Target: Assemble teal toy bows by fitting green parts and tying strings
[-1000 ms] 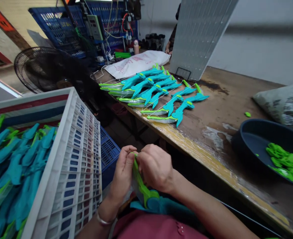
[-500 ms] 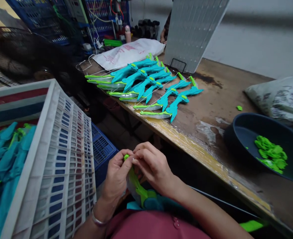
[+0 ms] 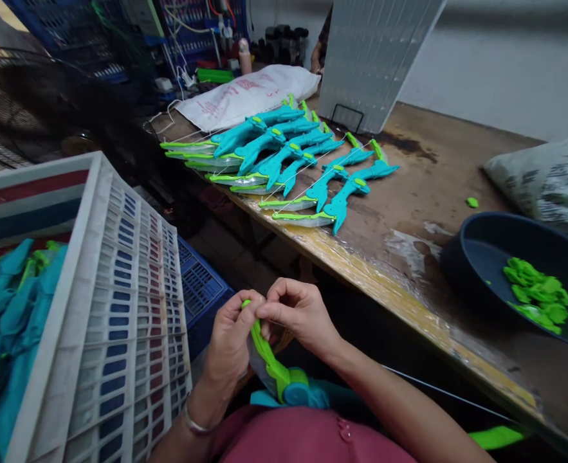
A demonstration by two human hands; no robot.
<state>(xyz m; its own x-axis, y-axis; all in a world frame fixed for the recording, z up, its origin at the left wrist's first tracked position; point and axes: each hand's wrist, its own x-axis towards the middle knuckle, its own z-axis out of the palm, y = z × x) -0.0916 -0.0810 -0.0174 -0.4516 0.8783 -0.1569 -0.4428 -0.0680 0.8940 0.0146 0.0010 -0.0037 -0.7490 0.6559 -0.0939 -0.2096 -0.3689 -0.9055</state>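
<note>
Worn wood forms the counter [image 3: 438, 186], which runs from upper left to lower right, with a blue crate, cables and a fan seen in the dim background beyond it. On the counter a row of teal and green toy bows [image 3: 288, 170] is laid out side by side, and a dark bowl [image 3: 462, 257] holding small green pieces [image 3: 537, 299] is set near the right edge, with a bag behind it. To the left a white crate [image 3: 129, 308] is filled with more teal parts. Below the counter edge, over the lap, a toy bow [image 3: 271, 366] is held by both hands: its long axis is tilted from the teal body at the lower right, close to the body, up to the green tip at the upper left. The left hand [image 3: 230, 341] is closed around the upper part of the green limb, and the right hand [image 3: 298, 315] is pinched with narrow fingertips at the very tip, touching the left thumb. Both hands are met at that tip, the right one from above. What is pinched there cannot be told.
</note>
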